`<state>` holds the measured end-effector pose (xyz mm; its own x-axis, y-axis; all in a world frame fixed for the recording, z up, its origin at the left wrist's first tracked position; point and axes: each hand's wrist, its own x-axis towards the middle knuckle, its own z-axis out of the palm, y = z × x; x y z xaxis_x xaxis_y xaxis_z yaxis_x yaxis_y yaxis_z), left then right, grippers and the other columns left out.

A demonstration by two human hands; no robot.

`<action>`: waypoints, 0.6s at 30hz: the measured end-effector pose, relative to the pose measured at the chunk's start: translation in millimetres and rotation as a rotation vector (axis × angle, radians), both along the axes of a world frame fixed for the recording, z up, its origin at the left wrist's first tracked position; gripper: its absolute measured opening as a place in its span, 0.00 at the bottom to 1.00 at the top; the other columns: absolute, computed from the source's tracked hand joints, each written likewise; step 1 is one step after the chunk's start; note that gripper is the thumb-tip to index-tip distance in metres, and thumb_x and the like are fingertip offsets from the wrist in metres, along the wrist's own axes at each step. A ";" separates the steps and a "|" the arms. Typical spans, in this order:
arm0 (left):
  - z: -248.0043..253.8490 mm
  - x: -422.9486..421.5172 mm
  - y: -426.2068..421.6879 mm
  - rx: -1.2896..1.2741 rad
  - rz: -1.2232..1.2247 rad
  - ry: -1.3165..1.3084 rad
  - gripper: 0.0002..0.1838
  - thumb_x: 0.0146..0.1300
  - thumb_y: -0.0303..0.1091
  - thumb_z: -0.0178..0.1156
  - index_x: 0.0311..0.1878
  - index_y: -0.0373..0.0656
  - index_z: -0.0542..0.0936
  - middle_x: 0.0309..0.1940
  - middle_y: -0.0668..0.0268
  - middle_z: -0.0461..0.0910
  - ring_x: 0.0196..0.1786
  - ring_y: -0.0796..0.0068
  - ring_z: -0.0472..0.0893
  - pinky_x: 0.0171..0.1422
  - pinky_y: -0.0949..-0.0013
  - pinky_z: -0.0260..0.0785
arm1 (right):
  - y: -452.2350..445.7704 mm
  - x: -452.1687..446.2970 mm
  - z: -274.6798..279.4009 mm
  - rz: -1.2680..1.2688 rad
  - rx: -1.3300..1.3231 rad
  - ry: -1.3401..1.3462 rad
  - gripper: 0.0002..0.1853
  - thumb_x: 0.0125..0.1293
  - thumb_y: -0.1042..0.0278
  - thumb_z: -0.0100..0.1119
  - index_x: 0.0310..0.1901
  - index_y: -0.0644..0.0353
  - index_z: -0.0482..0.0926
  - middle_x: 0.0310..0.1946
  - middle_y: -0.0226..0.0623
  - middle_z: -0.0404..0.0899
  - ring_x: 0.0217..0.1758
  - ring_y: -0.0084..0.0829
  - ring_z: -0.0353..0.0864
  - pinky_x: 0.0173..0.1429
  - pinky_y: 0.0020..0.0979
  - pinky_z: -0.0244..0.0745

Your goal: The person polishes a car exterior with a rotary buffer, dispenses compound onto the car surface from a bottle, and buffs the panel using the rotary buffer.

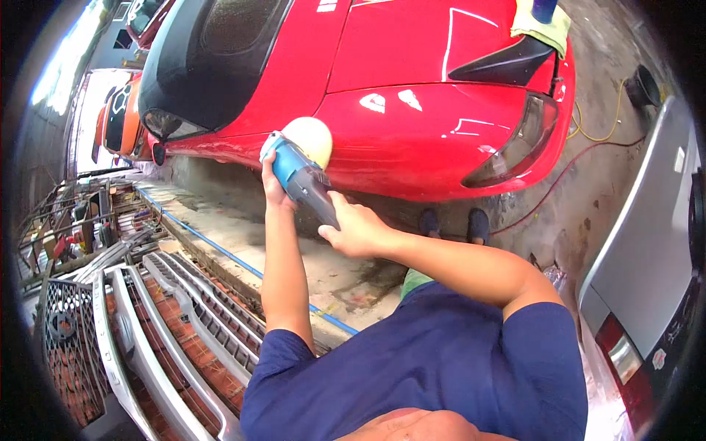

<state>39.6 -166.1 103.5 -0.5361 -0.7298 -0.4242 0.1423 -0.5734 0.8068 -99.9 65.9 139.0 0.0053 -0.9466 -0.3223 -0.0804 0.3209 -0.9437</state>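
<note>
**Two-handed hold on power polisher, disc at red car's side**

Power polisher (296,167), teal and black, is up at the side panel of the red car (390,143), between the dark glass area and the lamp (515,143) at the right end. Body slants, head end up and left, grip end down and right. Pale yellow polishing disc (312,140) overlaps the panel in view; can't confirm contact from this angle.

Left hand (276,184): wrapped around the head end, fingers curled on the casing. Right hand (357,226): clasped around the black rear grip, thumb showing near the tail. Trigger finger position: can't tell.

On the car: yellow-green cloth (543,28) draped by the black wing-like piece (507,62), blue container (544,9) on the cloth.

Floor, right: yellow hose (586,135), red hose (562,176), black bucket (643,86). Silver body panel (643,209) at far right.

Left side: blue pipe (220,247) along the floor edge, silver trim strips (151,349) and black mesh grille (72,345) below it. Orange vehicle (120,121) in back.

Operator: navy T-shirt (412,364), dark shoes (478,224) by the car.
</note>
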 end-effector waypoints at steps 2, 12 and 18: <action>-13.1 -5.1 22.8 0.017 -0.031 0.040 0.40 0.69 0.63 0.61 0.70 0.38 0.72 0.52 0.49 0.84 0.51 0.48 0.88 0.61 0.42 0.83 | 26.2 -4.0 -10.7 -0.035 -0.050 0.057 0.43 0.72 0.53 0.64 0.79 0.69 0.57 0.57 0.69 0.82 0.60 0.64 0.85 0.66 0.55 0.78; -65.6 -112.4 246.0 0.180 -0.142 0.108 0.42 0.63 0.64 0.67 0.67 0.39 0.73 0.54 0.54 0.82 0.58 0.55 0.85 0.69 0.49 0.78 | 252.2 -80.6 -69.0 -0.314 0.037 0.231 0.40 0.60 0.61 0.74 0.73 0.60 0.71 0.53 0.57 0.87 0.56 0.58 0.88 0.62 0.49 0.83; -96.9 -189.8 332.2 0.183 -0.280 0.045 0.34 0.62 0.48 0.74 0.66 0.42 0.73 0.51 0.58 0.82 0.52 0.63 0.85 0.61 0.55 0.82 | 355.5 -90.7 -116.0 -0.586 0.157 0.169 0.37 0.60 0.61 0.74 0.71 0.58 0.74 0.48 0.58 0.88 0.54 0.56 0.90 0.59 0.47 0.83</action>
